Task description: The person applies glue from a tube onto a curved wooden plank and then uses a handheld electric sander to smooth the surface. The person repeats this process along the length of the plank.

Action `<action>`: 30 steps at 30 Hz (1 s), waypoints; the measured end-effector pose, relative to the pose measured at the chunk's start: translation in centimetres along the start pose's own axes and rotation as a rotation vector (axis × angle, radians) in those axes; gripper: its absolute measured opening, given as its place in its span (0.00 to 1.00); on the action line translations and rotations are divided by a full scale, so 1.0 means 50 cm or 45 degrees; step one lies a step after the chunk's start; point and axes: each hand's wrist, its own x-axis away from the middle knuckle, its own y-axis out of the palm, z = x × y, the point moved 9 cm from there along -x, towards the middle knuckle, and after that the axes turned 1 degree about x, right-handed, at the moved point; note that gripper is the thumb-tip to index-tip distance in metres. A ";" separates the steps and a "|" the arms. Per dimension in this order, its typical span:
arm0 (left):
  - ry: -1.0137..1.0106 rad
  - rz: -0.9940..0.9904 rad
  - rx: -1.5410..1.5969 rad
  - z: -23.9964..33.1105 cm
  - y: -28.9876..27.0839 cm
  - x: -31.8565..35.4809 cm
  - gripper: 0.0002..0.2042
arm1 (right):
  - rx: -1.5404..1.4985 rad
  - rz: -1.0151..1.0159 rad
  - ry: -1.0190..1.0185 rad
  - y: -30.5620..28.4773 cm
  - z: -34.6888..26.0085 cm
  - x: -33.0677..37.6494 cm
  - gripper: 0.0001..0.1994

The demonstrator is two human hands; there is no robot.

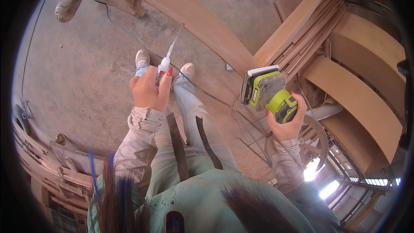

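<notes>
My left hand [148, 91] is closed round a small glue bottle [163, 66] with a white cap and a long thin nozzle. The nozzle points away from me, its tip at the near edge of a long wooden board [202, 23]; whether it touches, I cannot tell. Off to the right, my right hand [288, 126] grips a green and black electric sander [268, 89] by its rounded end. The sander is tilted, its flat pad facing left, beside the right end of the board.
A stack of thin wooden planks [304, 36] lies at the far right, next to large curved wooden panels [345, 99]. More timber [64, 172] is piled at the left. A dark cable [207, 92] crosses the dusty concrete floor [86, 77] by my feet.
</notes>
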 end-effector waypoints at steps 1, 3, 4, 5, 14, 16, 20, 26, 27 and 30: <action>0.006 0.009 -0.006 -0.001 -0.001 0.000 0.16 | 0.000 -0.001 -0.003 0.000 0.001 0.000 0.37; 0.011 -0.005 -0.008 -0.006 0.000 -0.001 0.16 | 0.006 -0.005 -0.004 -0.001 0.002 0.000 0.37; 0.013 -0.013 -0.009 -0.008 0.001 -0.001 0.16 | 0.009 -0.008 -0.003 -0.001 0.002 -0.001 0.37; 0.007 -0.018 -0.015 -0.010 0.001 -0.001 0.16 | 0.009 -0.005 0.005 -0.002 0.002 -0.001 0.37; 0.028 0.018 -0.003 -0.012 -0.015 -0.003 0.15 | -0.012 -0.004 0.011 0.001 0.007 0.001 0.36; 0.040 0.042 -0.002 -0.005 -0.022 -0.005 0.16 | -0.026 -0.006 0.019 0.002 0.007 0.001 0.36; 0.006 -0.047 -0.044 -0.004 -0.012 -0.004 0.14 | -0.010 0.000 0.027 0.002 0.001 0.001 0.36; 0.014 -0.034 -0.023 -0.014 -0.002 -0.002 0.14 | 0.018 0.017 -0.017 0.000 -0.002 0.004 0.36; 0.022 -0.043 -0.030 -0.011 -0.003 -0.002 0.14 | 0.015 0.022 -0.017 -0.002 -0.003 0.004 0.37; 0.072 -0.044 -0.023 0.005 0.000 0.002 0.14 | 0.006 0.042 -0.006 -0.006 -0.002 0.007 0.37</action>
